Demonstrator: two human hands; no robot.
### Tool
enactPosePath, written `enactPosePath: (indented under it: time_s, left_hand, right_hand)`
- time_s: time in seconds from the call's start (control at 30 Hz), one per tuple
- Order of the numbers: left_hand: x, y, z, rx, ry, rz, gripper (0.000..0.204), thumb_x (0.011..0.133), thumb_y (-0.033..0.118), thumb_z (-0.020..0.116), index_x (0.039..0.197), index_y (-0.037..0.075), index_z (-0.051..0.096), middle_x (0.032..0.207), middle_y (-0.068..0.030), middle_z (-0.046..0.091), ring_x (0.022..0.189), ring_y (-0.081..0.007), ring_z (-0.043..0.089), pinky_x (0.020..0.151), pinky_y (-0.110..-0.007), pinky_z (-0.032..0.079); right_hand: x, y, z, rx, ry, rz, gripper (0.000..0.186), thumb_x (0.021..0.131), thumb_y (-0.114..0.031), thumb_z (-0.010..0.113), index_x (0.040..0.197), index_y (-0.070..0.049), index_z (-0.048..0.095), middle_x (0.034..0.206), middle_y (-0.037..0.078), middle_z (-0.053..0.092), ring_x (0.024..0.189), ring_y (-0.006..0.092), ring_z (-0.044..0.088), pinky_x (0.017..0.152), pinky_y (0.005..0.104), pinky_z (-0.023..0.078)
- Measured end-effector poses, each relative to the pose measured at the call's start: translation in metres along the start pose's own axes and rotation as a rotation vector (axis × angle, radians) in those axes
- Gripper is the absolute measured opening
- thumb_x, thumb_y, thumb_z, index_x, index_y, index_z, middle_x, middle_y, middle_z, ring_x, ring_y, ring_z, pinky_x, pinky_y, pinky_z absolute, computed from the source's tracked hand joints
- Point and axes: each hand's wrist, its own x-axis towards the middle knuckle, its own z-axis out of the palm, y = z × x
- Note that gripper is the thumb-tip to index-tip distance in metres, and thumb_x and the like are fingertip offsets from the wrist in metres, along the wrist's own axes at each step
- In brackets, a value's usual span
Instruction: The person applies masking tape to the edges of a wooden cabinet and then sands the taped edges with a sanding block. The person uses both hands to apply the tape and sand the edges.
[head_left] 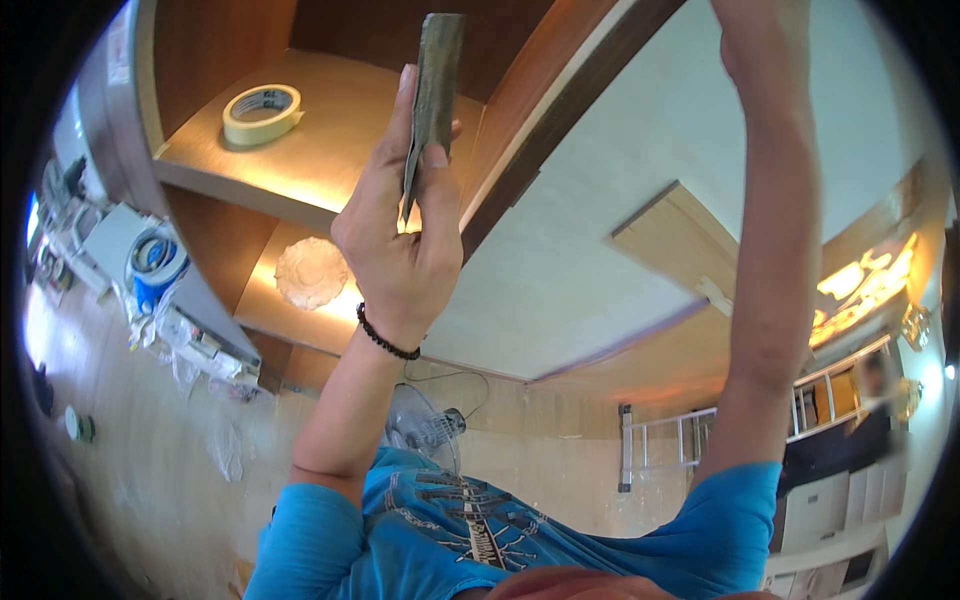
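In my left hand point(395, 235) is a folded grey strip point(437, 85) that looks like sandpaper. My fingers pinch it from both sides, and it stands upright above the hand. A dark bead bracelet point(385, 335) circles that wrist. The hand is held in front of a lit wooden shelf unit point(330, 115). On its upper shelf lies a roll of cream masking tape point(262, 115); a round, pale scalloped object point(311, 273) sits on the level below. My right arm reaches up along the white panel point(600, 220), its hand point(765, 25) at the top edge with the fingers out of frame.
A fan point(425, 425) stands on the floor below my left arm. To the left, a cluttered worktop point(125, 240) bears a blue tape roll point(155, 265). At the right are a ladder point(670, 440) and a person in dark clothes point(840, 445).
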Motion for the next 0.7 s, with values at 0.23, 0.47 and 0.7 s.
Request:
enactPosePath:
  time_s: [0.23,0.47,0.7]
  left_hand:
    - [0.008,-0.019,-0.02,-0.062,-0.134,-0.082,0.04,0.098,-0.007,0.054,0.138,-0.008,0.058,0.141,-0.0195,0.064,0.105,-0.0192,0.073,0.085,-0.027,0.056]
    - [0.009,-0.038,-0.035,-0.13,-0.163,-0.213,0.045,0.101,-0.004,0.051,0.147,-0.004,0.053,0.139,-0.0171,0.066,0.108,-0.0149,0.069,0.087,-0.026,0.052]
    - [0.01,-0.028,-0.041,-0.192,-0.262,-0.344,0.046,0.103,-0.004,0.048,0.149,-0.003,0.051,0.132,-0.0173,0.069,0.111,-0.0191,0.068,0.091,-0.028,0.051]
  right_hand:
    - [-0.043,-0.006,0.0,-0.136,-0.188,0.33,0.074,0.095,-0.016,0.068,0.154,0.003,0.028,0.131,0.019,0.057,0.117,0.0247,0.056,0.104,0.0374,0.045]
    - [-0.148,-0.024,0.06,-0.17,0.057,0.388,0.064,0.106,-0.018,0.056,0.155,0.006,0.021,0.138,0.022,0.053,0.127,0.0294,0.053,0.109,0.04,0.04]
    - [-0.239,-0.059,0.064,-0.127,-0.025,0.739,0.062,0.106,-0.012,0.054,0.154,0.01,0.023,0.134,0.034,0.058,0.117,0.0369,0.065,0.096,0.0416,0.052]
